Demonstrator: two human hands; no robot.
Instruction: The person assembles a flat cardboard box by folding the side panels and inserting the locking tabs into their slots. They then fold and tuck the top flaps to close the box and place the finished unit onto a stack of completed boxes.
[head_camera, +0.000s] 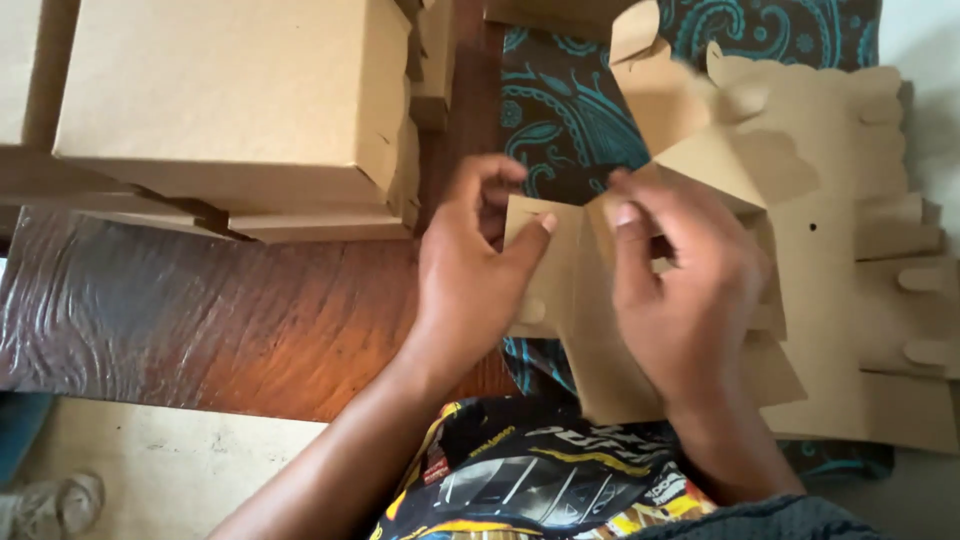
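Note:
A flat die-cut piece of brown cardboard (575, 300) is held over my lap, partly folded. My left hand (470, 280) pinches its left flap, thumb on top and fingers curled behind the edge. My right hand (685, 300) grips the middle of the same piece, with the index finger pressed down along a fold. More unfolded cardboard blanks (860, 290) with tabs and cut-outs lie spread to the right, beneath and behind my right hand.
A stack of folded brown cardboard boxes (235, 100) stands at the upper left on a dark wooden surface (200, 310). A dark cloth with a teal paisley pattern (560, 110) lies under the blanks. A pale floor shows at the lower left.

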